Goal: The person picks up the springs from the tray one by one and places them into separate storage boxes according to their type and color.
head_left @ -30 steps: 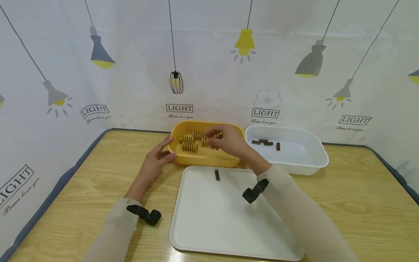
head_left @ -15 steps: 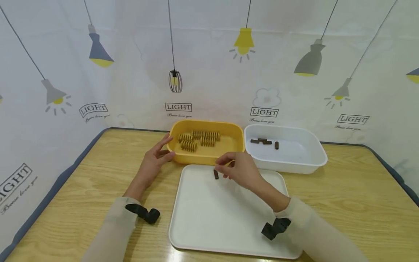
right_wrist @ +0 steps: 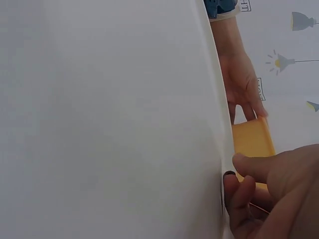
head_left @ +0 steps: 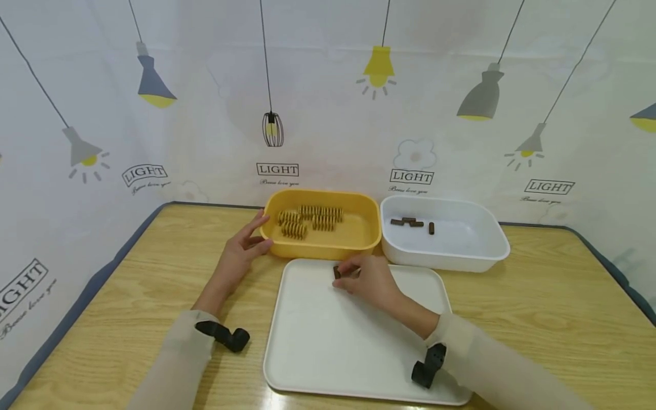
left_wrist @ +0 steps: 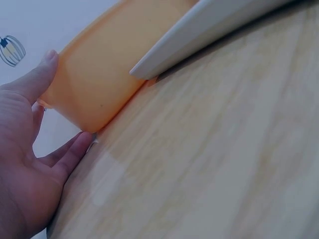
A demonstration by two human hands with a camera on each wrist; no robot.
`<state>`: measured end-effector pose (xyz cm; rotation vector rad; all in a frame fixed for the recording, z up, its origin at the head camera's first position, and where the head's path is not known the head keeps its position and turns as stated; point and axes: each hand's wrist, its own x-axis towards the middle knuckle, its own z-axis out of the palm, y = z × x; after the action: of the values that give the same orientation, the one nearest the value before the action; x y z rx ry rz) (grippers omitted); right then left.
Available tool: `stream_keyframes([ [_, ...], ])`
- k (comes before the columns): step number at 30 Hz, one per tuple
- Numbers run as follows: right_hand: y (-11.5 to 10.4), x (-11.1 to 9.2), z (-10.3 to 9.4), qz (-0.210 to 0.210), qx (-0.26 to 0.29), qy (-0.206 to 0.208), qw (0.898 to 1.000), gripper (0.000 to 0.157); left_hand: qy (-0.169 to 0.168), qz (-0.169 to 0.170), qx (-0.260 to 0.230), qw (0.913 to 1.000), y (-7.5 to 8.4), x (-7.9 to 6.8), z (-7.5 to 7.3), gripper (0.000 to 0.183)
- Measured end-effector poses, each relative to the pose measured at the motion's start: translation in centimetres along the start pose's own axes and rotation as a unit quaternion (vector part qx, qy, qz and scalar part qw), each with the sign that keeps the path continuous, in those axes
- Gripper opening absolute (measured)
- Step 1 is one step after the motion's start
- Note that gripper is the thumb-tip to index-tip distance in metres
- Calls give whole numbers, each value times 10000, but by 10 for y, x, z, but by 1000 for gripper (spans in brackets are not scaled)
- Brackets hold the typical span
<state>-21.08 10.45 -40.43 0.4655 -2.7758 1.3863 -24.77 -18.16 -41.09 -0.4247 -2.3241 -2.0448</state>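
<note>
On the far edge of the white tray [head_left: 348, 341], my right hand [head_left: 374, 282] pinches a small dark brown spring [head_left: 336, 272] between thumb and index finger. The right wrist view shows the spring's dark end [right_wrist: 229, 173] by the index fingertip, with the thumb close above. At the left end of the yellow bin [head_left: 359, 250], my left hand [head_left: 236, 259] rests its spread fingers and thumb against the wall and rim. Several thick gold-coloured springs [head_left: 324, 222] lie inside that bin, mostly in its left half. From the left wrist, the bin's outer wall [left_wrist: 99, 74] shows beside the fingers.
A white bin [head_left: 451, 259] stands right of the yellow one, with several small brown springs [head_left: 410, 222] in it. Both bins sit behind the tray on a wooden table [head_left: 543, 319]. A lamp-print curtain [head_left: 328, 114] rises behind and at the sides.
My right hand has come out of the yellow bin, down to the tray, and taken hold of the brown spring there. My left hand has stayed at the bin's end.
</note>
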Motion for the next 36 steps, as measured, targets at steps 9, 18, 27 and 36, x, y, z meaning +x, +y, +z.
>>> stream_keyframes([
  [9,2,4,9,-224,-477,241,9983,14,72,43,28,10000,-23,9,-4,59],
  [18,14,7,1,-573,-301,-637,9959,17,6,-26,-67,10000,-12,8,-1,57],
  [27,16,12,0,-689,-300,-990,9922,18,22,-138,50,9999,3,0,1,57],
  [36,20,12,-1,-675,-131,-1259,9897,15,30,-94,-41,9999,2,0,2,58],
])
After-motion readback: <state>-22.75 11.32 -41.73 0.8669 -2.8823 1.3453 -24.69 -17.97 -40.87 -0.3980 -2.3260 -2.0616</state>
